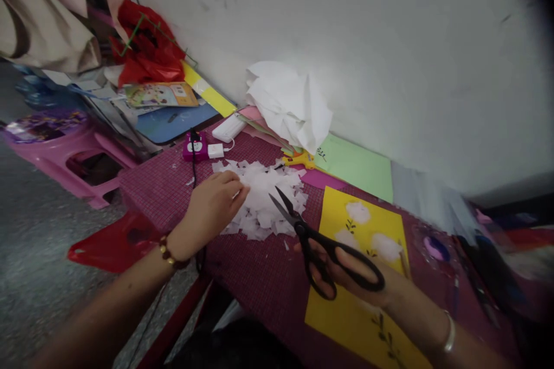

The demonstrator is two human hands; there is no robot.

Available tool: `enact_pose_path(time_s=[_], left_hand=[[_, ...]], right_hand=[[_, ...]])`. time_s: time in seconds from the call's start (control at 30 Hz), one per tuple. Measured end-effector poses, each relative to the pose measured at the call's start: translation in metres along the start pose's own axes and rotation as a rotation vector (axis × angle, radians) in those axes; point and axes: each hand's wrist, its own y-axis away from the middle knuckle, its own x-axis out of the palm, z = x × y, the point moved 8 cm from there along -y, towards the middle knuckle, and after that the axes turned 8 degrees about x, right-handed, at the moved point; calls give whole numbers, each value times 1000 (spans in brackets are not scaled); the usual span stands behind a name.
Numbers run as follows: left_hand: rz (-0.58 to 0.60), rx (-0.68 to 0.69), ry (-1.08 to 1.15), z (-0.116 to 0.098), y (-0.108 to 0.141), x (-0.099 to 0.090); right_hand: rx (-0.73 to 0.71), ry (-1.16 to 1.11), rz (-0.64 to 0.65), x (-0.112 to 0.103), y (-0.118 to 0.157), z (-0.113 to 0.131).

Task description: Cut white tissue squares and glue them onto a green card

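A loose pile of small cut pieces of thin white paper [259,213] lies on the table. My left hand [216,202] is over its left side, fingers pressed together; whether a piece is pinched in them is hard to make out. My right hand [324,265] grips a pair of black-handled scissors [300,228], its fingers through the handle loops. The blades are slightly apart and point toward the pile. Beneath the right hand and forearm is a yellow sheet [333,311] with fluffy white flowers [386,247] and dark drawn leaves.
Crumpled white paper [289,104] leans against the wall. A yellow glue gun [298,159], a green sheet [359,167] and a purple power adapter [194,147] with a white plug are behind the pile. A pink stool [56,155] stands left of the table [268,271].
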Motion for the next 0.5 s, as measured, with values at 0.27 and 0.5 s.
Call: enact_pose_path(time_s=[0.27, 0.5], left_hand=[[44, -265, 732, -23, 19, 36], [120, -240, 427, -36, 58, 33]], right_hand=[[-132, 1000, -587, 3, 32, 35], [-164, 1233, -901, 13, 87, 19]])
